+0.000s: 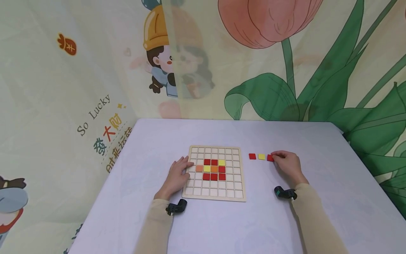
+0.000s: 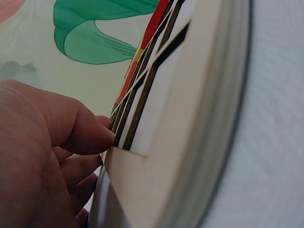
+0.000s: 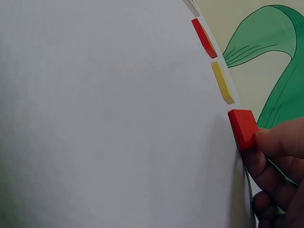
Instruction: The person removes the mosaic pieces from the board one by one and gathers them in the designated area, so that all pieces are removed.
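A square wooden grid board lies flat on the white table. Red, yellow and orange tiles fill a block of its cells near the middle, among them a yellow tile and an orange tile. At the board's left edge rests my left hand, its thumb and index finger touching the frame. To the right of the board, my right hand pinches a red tile between thumb and fingers. In line beside it lie a yellow tile and another red tile.
The white table ends in a straight back edge against a printed curtain with flowers and cartoon figures. Each wrist wears a small black camera, the left camera near the board's front corner and the right camera farther right.
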Available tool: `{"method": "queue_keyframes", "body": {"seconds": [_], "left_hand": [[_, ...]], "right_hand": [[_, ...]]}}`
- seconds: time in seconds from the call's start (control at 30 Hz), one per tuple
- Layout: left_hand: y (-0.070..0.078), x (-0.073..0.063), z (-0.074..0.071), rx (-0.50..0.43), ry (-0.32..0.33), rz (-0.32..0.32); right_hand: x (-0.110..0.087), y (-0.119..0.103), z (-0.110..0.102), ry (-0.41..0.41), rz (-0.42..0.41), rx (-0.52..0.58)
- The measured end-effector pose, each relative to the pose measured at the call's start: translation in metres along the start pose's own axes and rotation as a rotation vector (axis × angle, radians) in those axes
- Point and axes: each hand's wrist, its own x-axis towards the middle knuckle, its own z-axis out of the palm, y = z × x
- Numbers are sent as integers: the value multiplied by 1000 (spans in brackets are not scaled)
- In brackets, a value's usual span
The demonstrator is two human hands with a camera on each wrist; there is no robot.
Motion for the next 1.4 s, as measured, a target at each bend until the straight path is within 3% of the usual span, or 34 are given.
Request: {"method": "queue_keyframes", "body": {"seconds": [0.23, 0.6, 1.03, 1.4], "left_hand": [[0, 0, 1, 2, 7, 14], [-1, 1, 1, -10, 15, 12], [-1, 0, 2, -14, 8, 7], [0, 1, 1, -12, -6, -12]], "right_hand": [[1, -1, -2, -4, 5, -8], [2, 1, -1, 31, -51, -1], [-2, 1, 2, 63, 1, 36], [-16, -15, 7, 77, 10, 134]]}}
